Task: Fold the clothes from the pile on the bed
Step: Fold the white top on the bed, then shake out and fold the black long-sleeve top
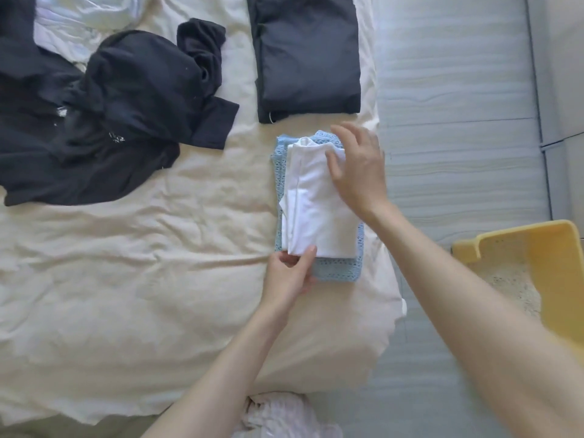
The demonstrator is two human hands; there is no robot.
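On the right side of the bed (132, 279), near its edge: folded white garment (319, 213) stacked on top of a folded light-blue knit (339, 270), knit edges showing on the left, far and near sides. Left hand (292, 271) pinches the near corner of the white garment, thumb on top, other fingers curled under the fabric. Right hand (357, 167) lies flat on the far right part of the white garment, fingers spread and straight, slightly motion-blurred, nothing gripped.

Just beyond that stack: 1 folded dark garment (306, 55), neat rectangle, apart from the stack. Left of it: unfolded pile of dark clothes (104, 121), crumpled, 1 sleeve or leg trailing toward the middle of the bed. Pale crumpled fabric (91, 17) sits at the far left behind the pile, item type unclear.

Right of the bed: grey floor (455, 121) and a yellow plastic bin (550, 267), partly behind the right forearm, with light grainy stuff inside. Bottom edge of view: some pale pinkish fabric (278, 415), partly cut off.
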